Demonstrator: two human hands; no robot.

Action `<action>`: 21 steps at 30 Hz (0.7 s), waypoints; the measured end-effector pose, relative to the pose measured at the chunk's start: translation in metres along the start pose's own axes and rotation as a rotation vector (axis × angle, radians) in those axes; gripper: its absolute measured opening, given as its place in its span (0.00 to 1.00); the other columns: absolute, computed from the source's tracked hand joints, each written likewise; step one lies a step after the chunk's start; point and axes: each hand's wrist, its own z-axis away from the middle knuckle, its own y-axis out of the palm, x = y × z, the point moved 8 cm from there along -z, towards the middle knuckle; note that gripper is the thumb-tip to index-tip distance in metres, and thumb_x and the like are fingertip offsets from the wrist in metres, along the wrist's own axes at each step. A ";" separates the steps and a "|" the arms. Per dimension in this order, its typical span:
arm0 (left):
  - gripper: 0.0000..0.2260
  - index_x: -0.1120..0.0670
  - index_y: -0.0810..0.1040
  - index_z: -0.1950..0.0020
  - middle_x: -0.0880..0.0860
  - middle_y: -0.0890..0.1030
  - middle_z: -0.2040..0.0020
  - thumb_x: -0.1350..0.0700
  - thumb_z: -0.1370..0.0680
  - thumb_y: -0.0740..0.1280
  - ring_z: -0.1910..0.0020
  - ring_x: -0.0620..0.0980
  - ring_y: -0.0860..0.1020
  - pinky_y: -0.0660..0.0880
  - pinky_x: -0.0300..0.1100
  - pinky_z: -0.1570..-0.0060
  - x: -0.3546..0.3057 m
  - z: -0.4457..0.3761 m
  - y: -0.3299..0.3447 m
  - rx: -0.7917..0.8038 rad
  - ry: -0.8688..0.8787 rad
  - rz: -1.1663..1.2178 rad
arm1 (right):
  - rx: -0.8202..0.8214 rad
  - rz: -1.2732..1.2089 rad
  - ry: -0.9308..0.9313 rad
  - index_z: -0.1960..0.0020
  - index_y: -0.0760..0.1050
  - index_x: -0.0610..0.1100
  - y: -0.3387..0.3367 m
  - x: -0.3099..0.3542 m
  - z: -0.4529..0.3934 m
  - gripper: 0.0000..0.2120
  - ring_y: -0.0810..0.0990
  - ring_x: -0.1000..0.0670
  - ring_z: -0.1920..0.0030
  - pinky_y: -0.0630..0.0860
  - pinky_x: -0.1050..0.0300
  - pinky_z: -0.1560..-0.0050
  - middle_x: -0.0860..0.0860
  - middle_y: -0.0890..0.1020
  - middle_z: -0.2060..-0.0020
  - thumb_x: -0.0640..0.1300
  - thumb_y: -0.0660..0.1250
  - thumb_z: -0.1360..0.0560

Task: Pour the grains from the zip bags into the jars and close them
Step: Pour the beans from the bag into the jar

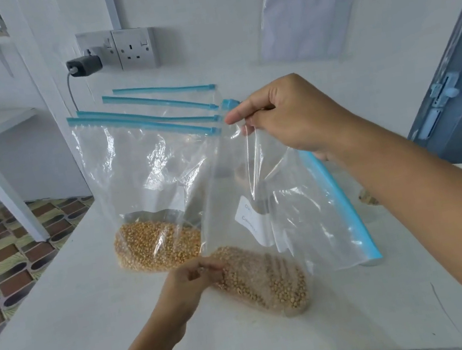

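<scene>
The front zip bag (262, 230) hung slantwise over the counter (95, 317), its long axis running from the right hand (284, 118) high at a top corner down to the left hand (189, 284). Both hands' fingers pinched plastic; its grains (267, 281) sagged onto the counter. A second bag (141, 189) stood just behind.

On the counter (97, 332), the right hand (284, 118) pinches a tilted zip bag (290, 211) whose lower corner the left hand (192, 283) grips, just beside another bag (141, 189).
</scene>
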 end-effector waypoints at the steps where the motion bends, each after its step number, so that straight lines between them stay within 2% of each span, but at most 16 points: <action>1: 0.10 0.49 0.89 0.54 0.52 0.87 0.52 0.64 0.21 0.72 0.46 0.52 0.83 0.76 0.47 0.38 -0.004 0.001 -0.007 -0.023 0.021 0.014 | -0.016 -0.011 0.000 0.50 0.88 0.54 -0.006 0.000 0.001 0.18 0.85 0.59 0.54 0.75 0.72 0.45 0.52 0.88 0.59 0.34 0.65 0.19; 3: 0.10 0.51 0.89 0.53 0.50 0.87 0.49 0.65 0.22 0.72 0.44 0.52 0.82 0.75 0.46 0.39 -0.019 0.004 -0.028 -0.088 0.085 0.071 | -0.046 -0.052 0.001 0.51 0.88 0.55 -0.018 -0.002 0.001 0.18 0.86 0.57 0.53 0.79 0.62 0.38 0.52 0.88 0.59 0.34 0.66 0.19; 5: 0.07 0.55 0.88 0.51 0.50 0.87 0.47 0.60 0.26 0.73 0.42 0.49 0.81 0.73 0.47 0.37 -0.037 0.007 -0.049 -0.152 0.163 0.152 | -0.079 -0.103 0.012 0.53 0.88 0.55 -0.024 -0.009 0.000 0.19 0.87 0.54 0.52 0.80 0.48 0.35 0.51 0.89 0.57 0.33 0.66 0.19; 6: 0.08 0.56 0.88 0.51 0.50 0.87 0.47 0.59 0.28 0.72 0.43 0.47 0.82 0.73 0.47 0.37 -0.044 0.008 -0.058 -0.177 0.195 0.200 | -0.093 -0.132 0.019 0.54 0.88 0.54 -0.024 -0.015 0.000 0.20 0.88 0.53 0.52 0.80 0.46 0.35 0.50 0.89 0.55 0.32 0.66 0.20; 8: 0.07 0.56 0.88 0.52 0.51 0.87 0.47 0.61 0.25 0.71 0.45 0.46 0.82 0.73 0.47 0.38 -0.044 0.006 -0.072 -0.204 0.213 0.283 | -0.097 -0.194 0.048 0.55 0.87 0.54 -0.017 -0.027 0.001 0.21 0.88 0.52 0.52 0.81 0.46 0.35 0.50 0.89 0.53 0.31 0.65 0.20; 10: 0.11 0.55 0.89 0.53 0.51 0.87 0.45 0.66 0.20 0.67 0.45 0.48 0.82 0.73 0.48 0.39 -0.032 0.004 -0.079 -0.222 0.169 0.351 | -0.080 -0.240 0.080 0.55 0.87 0.53 -0.004 -0.041 0.002 0.21 0.88 0.53 0.51 0.81 0.49 0.35 0.50 0.89 0.52 0.30 0.65 0.20; 14: 0.10 0.62 0.85 0.43 0.55 0.86 0.42 0.67 0.20 0.66 0.40 0.54 0.80 0.74 0.52 0.37 -0.009 -0.002 -0.087 -0.228 0.059 0.405 | -0.059 -0.283 0.105 0.54 0.87 0.53 0.014 -0.057 0.000 0.21 0.88 0.53 0.50 0.81 0.53 0.36 0.53 0.88 0.50 0.29 0.63 0.19; 16: 0.10 0.61 0.86 0.45 0.58 0.86 0.41 0.67 0.20 0.66 0.43 0.55 0.80 0.74 0.53 0.38 -0.008 -0.006 -0.092 -0.228 0.039 0.424 | -0.072 -0.291 0.092 0.54 0.87 0.53 0.014 -0.056 -0.004 0.22 0.88 0.53 0.50 0.81 0.53 0.37 0.54 0.88 0.51 0.29 0.63 0.19; 18: 0.13 0.57 0.89 0.51 0.57 0.86 0.43 0.67 0.19 0.65 0.46 0.54 0.80 0.74 0.52 0.42 -0.018 -0.008 -0.100 -0.256 0.074 0.446 | -0.093 -0.295 0.062 0.53 0.86 0.52 0.010 -0.049 -0.009 0.21 0.87 0.54 0.51 0.81 0.53 0.37 0.54 0.88 0.51 0.29 0.63 0.19; 21: 0.16 0.52 0.90 0.53 0.54 0.86 0.50 0.67 0.18 0.64 0.52 0.49 0.80 0.75 0.44 0.49 -0.046 -0.010 -0.121 -0.305 0.197 0.480 | -0.133 -0.333 0.042 0.53 0.88 0.53 0.000 -0.049 -0.018 0.21 0.87 0.52 0.50 0.81 0.53 0.37 0.51 0.89 0.52 0.30 0.64 0.19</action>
